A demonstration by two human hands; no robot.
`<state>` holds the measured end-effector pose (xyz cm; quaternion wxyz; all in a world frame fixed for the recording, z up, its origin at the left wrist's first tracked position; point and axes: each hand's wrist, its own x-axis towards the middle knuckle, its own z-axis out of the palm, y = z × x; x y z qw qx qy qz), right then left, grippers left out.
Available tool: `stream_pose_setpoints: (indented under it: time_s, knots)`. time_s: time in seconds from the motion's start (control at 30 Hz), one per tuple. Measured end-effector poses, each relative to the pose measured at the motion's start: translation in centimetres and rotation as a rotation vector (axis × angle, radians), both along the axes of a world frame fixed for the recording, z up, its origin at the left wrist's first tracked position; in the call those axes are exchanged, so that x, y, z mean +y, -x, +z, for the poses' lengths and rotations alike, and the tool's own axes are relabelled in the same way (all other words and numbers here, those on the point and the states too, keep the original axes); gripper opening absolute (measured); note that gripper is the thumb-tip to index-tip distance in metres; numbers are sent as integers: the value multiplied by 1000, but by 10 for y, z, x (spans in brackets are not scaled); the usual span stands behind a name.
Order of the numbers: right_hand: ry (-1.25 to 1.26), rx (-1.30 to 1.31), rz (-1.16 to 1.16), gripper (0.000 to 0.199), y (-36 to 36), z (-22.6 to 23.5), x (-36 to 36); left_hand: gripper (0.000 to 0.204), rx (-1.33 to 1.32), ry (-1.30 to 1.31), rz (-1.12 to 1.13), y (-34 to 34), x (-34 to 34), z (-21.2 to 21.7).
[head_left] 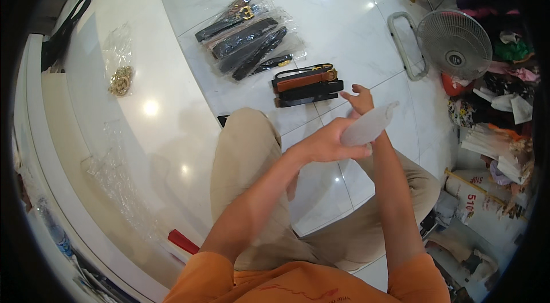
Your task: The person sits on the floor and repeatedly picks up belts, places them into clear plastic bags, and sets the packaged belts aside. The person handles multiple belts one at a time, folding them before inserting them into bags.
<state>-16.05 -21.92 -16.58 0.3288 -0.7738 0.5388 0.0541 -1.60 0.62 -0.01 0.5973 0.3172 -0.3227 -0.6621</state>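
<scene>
- Sleeve (370,124), milky & translucent, prob. plastic: held up above floor (326,13), rt of belt bundle (307,86) & nearer the wearer.
- Left hand (327,141): looks closed on near end of sleeve, w/ thumb along lower edge; fingers mostly hidden.
- Right hand (361,101): just beside rt end of belt bundle, partly behind sleeve; fingers part-curled w/ gap showing. Palm hidden, so can't tell if gripping anything.
- Judging by look: v. light, thin, bendy; prob. slick, apt to slide btwn dry fingertips. Likely to crease, maybe tear, if yanked by wavy far end.
- Best hold: flat pinch nr one end, other hand steadying opp. edge. Avoid squeezing middle b/c likely to crumple.
- Belt bundle: black & brown straps, prob. heavier & springier than sleeve. Take across middle, full width, to keep coils together. Watch buckles (332,75): prob. hard, could snag sleeve.
- Bagged belts (252,36): left of belt bundle & farther out, in clear wrap; prob. slippery, so better scooped from beneath.
</scene>
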Motion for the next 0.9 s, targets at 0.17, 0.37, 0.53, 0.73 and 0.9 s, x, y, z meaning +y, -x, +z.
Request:
stream_pose_setpoints:
  time_s: [0.17,0.37,0.53,0.73,0.9]
  knots:
    - [-87,99,-77,111,-10,-88,-5,38,-16,-28,-16,-4,1,-2]
    - [-82,52,-123,91,-19,-107,1,40,-33,-25,29,-11,-2,-12]
    - [-274,-105,-274,70,-8,-102,-7,38,0,-52,-17,-9,-5,-7]
    - [-540,-410,-341,64,-2,-73,12,38,6,1,36,-7,-3,-8]
    - [-522,-741,-498,39,18,-34,18,39,76,-108,-40,-10,-2,2]
